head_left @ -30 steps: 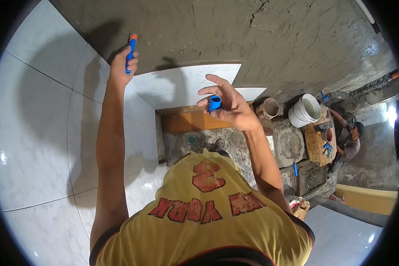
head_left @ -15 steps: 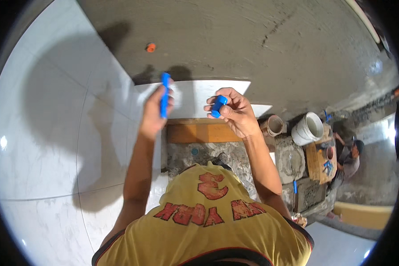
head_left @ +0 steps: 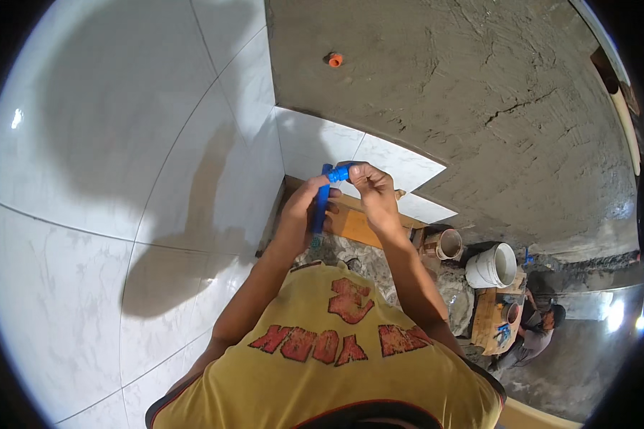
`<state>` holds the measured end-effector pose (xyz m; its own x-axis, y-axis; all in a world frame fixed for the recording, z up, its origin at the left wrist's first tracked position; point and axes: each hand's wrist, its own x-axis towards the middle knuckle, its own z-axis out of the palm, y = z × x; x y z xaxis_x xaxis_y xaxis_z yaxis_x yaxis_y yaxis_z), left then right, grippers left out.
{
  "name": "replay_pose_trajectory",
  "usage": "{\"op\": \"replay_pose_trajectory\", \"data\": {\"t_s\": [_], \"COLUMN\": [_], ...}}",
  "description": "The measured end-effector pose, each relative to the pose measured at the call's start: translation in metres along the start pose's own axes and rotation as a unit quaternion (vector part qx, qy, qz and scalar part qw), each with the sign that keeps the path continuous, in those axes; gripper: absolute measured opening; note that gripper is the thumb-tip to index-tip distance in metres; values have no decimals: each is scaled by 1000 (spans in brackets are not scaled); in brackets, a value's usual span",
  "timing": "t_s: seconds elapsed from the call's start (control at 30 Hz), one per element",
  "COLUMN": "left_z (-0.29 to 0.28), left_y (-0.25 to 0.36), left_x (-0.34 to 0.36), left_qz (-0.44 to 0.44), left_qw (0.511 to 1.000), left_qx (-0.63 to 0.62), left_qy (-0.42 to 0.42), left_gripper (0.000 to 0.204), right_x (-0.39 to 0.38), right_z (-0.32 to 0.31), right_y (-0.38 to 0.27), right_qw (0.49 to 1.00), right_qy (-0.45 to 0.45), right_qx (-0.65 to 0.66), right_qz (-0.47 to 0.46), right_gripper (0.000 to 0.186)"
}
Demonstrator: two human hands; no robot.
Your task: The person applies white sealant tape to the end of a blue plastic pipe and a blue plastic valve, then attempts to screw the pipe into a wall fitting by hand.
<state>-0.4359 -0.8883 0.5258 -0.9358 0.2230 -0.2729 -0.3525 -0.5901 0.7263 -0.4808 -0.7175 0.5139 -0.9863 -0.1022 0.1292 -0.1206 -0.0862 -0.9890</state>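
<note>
My left hand [head_left: 302, 211] is closed around a slim blue plastic pipe [head_left: 322, 207] held upright in front of my chest. My right hand [head_left: 376, 196] pinches a short blue plastic pipe fitting [head_left: 342, 173] between thumb and fingers. The fitting lies across the upper part of the pipe, and my left fingertips reach its near end. Whether the two pieces are joined or only touching, I cannot tell. Behind both hands, white marbled tiles [head_left: 397, 161] line the lower part of the wall.
A glossy tiled wall [head_left: 172, 193] rises on my left; an orange pipe stub [head_left: 335, 60] sticks out of the grey plaster ahead. Below my hands is a wooden plank [head_left: 352, 220]. To the right stand a small pail [head_left: 433, 246], a white bucket [head_left: 479, 270] and a wooden bench [head_left: 485, 325], with a person [head_left: 540, 336] crouching beside it.
My hands have come together, bringing the pipe and the fitting from apart to against each other. My view has turned left, so the wall and orange stub now appear farther right.
</note>
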Motion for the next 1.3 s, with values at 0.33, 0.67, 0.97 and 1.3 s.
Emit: {"op": "replay_pose_trajectory", "data": {"t_s": [0.33,0.67,0.97,1.3], "left_z": [-28,-29,-47,-64], "left_y": [-12,-38,-56,-54], "left_x": [5,5,-12,-28], "left_qz": [154,25,-88,-125], "left_qw": [960,964,986,988], "left_qx": [229,249,128,83], "left_qy": [-40,-90,-66,-30], "left_gripper": [36,51,49,45], "right_x": [-21,-54,-73,-84], "right_z": [15,13,27,43], "right_y": [-4,-6,18,38], "right_qw": [999,997,995,997], "right_qy": [-18,49,48,33], "right_qx": [-41,-33,-23,-11], "right_qz": [8,56,85,75], "right_gripper": [20,26,33,31]}}
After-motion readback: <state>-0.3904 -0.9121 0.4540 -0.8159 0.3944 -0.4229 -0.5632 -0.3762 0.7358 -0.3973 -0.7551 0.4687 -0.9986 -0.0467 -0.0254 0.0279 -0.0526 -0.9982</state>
